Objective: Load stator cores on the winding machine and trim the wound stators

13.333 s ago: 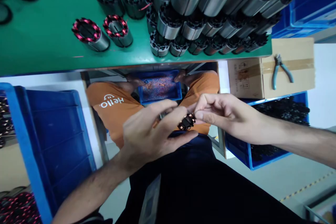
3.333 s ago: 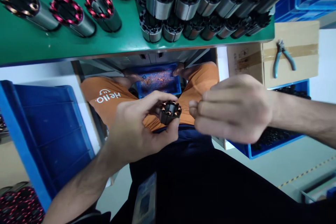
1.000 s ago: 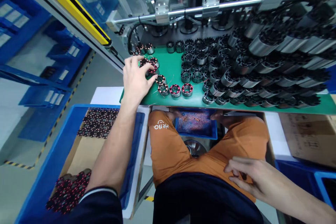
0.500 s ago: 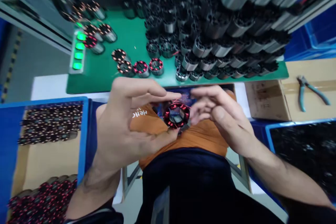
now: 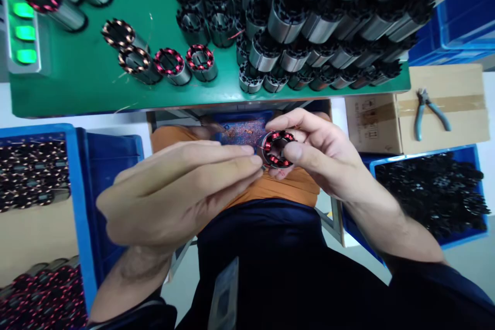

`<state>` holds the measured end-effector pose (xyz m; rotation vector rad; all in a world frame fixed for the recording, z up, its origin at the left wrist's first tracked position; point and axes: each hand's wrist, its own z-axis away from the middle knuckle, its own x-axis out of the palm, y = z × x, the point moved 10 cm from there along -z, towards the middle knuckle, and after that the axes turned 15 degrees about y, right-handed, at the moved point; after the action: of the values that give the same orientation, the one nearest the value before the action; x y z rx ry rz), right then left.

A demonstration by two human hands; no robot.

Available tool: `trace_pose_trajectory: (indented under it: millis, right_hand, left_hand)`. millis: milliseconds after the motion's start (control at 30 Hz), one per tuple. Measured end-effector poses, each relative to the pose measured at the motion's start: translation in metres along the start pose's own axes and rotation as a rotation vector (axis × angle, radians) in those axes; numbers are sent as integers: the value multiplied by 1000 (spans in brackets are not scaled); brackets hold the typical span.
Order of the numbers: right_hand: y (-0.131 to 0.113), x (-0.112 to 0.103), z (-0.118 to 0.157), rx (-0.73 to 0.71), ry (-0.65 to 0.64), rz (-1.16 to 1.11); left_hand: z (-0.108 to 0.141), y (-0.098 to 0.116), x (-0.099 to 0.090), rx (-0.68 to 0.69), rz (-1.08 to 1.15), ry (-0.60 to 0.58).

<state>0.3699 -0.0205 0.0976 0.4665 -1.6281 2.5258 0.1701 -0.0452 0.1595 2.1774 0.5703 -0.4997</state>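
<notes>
A short black-and-steel stator ring with glossy red windings (image 5: 274, 158) is in the right hand (image 5: 332, 162), above the orange-clad lap (image 5: 270, 188) and just out from the front edge of the long green desk (image 5: 77, 93). The right thumb lies over its right rim, the other fingers curled around behind, closed on it. Its coil-lined end faces upward, the long axis pointing roughly toward the head. The left hand (image 5: 180, 185), fingers straight and bunched, reaches its left side; whether they pinch anything is hidden.

Stator (image 5: 274, 158) before the table (image 5: 88, 82), pliers (image 5: 424, 99) on carton (image 5: 464, 87)
</notes>
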Motion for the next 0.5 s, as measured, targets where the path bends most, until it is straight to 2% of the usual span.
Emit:
trace_pose_trajectory:
  millis: [100,133,333,500]
  right_hand:
    - [-1,-2,1,-5,20,16]
    - [-2,-3,1,-11,29,15]
    - [-6,-10,1,-40,53,16]
    - [-4,-12,0,-41,59,24]
  left_hand:
    - [-3,14,0,126,-80,55]
    - [-4,14,2,117,-93,80]
    - [-2,-4,11,-96,112,198]
    - [-4,-3,22,-98,145,101]
